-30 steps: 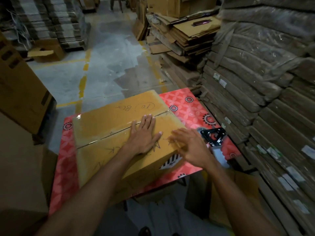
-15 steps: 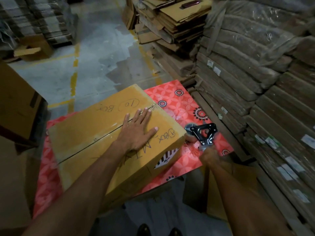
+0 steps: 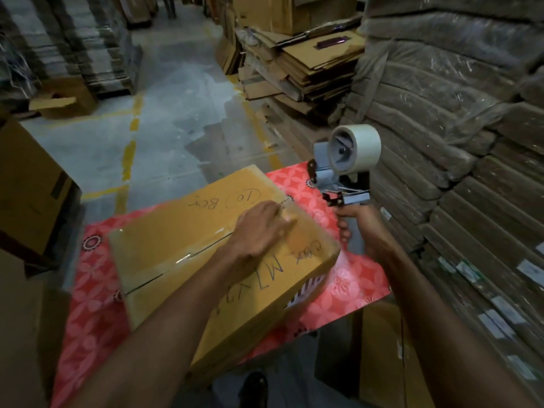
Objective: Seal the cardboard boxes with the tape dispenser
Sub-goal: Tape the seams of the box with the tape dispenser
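Head view: tape dispenser (image 3: 348,160) is now raised at two o'clock, gripped by right hand (image 3: 357,228); cardboard box (image 3: 182,240) is pinned under flat left hand (image 3: 259,231) for sealing.

Red flower-patterned table (image 3: 356,278) – closed cardboard box (image 3: 182,234) on top, handwritten marks on its flaps

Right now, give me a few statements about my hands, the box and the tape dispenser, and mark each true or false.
1. The right hand grips the tape dispenser by its handle, above the table. True.
2. The left hand holds the tape roll. False: it rests on top of the cardboard box, and the roll sits on the dispenser.
3. The box's top flaps are closed, meeting at a seam. True.
4. The box stands on the bare floor. False: it sits on the red patterned table.
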A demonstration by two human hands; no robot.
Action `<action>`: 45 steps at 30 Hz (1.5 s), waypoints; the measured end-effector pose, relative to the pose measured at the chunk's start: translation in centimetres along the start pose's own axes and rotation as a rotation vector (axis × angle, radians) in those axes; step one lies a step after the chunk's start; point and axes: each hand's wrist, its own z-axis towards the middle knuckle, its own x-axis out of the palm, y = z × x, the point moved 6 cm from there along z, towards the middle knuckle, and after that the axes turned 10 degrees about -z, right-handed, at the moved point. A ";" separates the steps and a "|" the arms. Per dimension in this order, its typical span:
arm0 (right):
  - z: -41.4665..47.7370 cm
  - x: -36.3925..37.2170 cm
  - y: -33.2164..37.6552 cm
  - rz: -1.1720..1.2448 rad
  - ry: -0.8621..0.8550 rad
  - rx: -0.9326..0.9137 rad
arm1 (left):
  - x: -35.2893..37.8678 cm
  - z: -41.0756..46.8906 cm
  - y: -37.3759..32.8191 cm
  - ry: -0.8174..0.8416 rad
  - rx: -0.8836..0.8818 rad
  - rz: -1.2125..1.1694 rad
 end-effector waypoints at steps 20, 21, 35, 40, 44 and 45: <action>2.2 12.6 5.3 -0.195 0.213 -0.193 | -6.7 7.1 5.6 0.151 -0.666 -1.787; 2.5 12.6 5.2 -0.183 0.205 -0.187 | -6.8 7.3 5.8 0.148 -0.659 -1.771; 2.8 8.4 1.6 -0.140 0.018 -0.096 | -11.2 13.3 9.6 -0.098 -0.555 -1.146; 2.2 4.7 1.2 0.010 -0.084 -0.005 | -17.6 16.4 16.4 -0.266 -0.578 -0.826; 3.5 6.5 2.9 0.021 -0.052 -0.054 | -13.9 18.7 10.9 -0.035 -0.403 -1.017; 3.7 6.7 3.2 -0.013 -0.047 -0.085 | -12.6 18.8 9.8 0.045 -0.406 -1.076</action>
